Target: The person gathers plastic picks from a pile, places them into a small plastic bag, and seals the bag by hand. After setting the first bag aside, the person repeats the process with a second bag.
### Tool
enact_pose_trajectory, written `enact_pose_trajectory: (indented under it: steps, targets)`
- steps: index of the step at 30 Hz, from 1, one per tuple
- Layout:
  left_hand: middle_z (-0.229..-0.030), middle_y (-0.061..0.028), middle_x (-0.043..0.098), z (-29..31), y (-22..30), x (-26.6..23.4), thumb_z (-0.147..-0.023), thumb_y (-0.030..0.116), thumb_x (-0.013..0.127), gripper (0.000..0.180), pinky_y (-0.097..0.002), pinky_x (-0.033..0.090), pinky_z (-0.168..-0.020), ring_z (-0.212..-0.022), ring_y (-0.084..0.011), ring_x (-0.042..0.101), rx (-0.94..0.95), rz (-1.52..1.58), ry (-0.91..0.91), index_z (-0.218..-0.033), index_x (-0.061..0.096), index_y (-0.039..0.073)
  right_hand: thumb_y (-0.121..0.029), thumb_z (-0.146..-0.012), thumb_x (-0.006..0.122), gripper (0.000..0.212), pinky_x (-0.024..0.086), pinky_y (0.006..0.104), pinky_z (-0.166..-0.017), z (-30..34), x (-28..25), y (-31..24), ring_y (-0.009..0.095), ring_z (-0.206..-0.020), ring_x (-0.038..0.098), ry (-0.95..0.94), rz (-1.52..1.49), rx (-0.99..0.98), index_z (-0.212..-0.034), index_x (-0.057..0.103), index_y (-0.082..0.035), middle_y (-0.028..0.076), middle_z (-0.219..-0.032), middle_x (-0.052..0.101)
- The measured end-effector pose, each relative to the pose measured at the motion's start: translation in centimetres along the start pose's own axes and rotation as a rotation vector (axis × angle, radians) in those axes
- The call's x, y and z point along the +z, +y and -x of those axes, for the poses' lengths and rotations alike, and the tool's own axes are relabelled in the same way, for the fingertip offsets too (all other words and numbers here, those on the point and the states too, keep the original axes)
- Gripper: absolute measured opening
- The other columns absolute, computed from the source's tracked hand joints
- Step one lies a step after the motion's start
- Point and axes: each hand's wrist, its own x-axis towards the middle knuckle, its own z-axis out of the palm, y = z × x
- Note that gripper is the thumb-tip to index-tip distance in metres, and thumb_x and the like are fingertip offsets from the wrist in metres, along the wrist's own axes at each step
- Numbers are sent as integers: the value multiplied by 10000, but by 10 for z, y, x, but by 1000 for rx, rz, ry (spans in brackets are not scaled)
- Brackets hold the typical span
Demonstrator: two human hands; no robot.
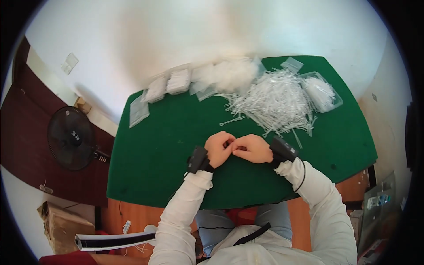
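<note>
My left hand [217, 149] and my right hand [254, 149] meet above the middle of the green-covered table [163, 154], fingers curled and fingertips together. Whatever they may be pinching is hidden or too small to make out. Just beyond them spreads a large loose pile of thin clear plastic sticks [282, 99], some with a small loop at one end. One loose looped stick [231, 120] lies apart, at the pile's near left side. Each wrist wears a black strapped device.
Along the table's back lie a flat clear bag [139, 111], filled clear bags [179, 81] and a whitish heap of plastic bags [234, 75]. A clear tub [338, 104] of sticks stands right of the pile. A black fan [71, 138] stands left of the table.
</note>
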Motion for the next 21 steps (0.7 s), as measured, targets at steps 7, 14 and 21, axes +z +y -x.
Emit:
enact_pose_trajectory:
  steps: [7, 14, 21]
  targets:
    - [-719, -36, 564, -14, -13, 6, -740, 90, 672, 112, -266, 432, -538, -584, -132, 521, -95, 142, 313, -827, 622, 42, -150, -775, 599, 84, 432, 310, -536, 4, -3, 1, 198, -577, 564, 11, 8, 15, -799, 610, -70, 63, -649, 579]
    - [-770, -68, 593, -63, -50, -20, -728, 149, 697, 157, -298, 451, -567, -628, -164, 548, -92, 1, -9, -815, 628, 39, -168, -780, 581, 97, 460, 336, -567, -1, 4, 0, 239, -626, 602, 4, 88, -29, -796, 617, -80, 72, -680, 607]
    - [-730, -98, 599, -90, -24, 4, -730, 191, 694, 174, -331, 455, -586, -656, -215, 574, -140, -270, -239, -767, 621, 37, -173, -780, 579, 100, 464, 344, -576, 6, 3, 4, 252, -638, 605, 10, 65, -24, -790, 616, -81, 74, -687, 612]
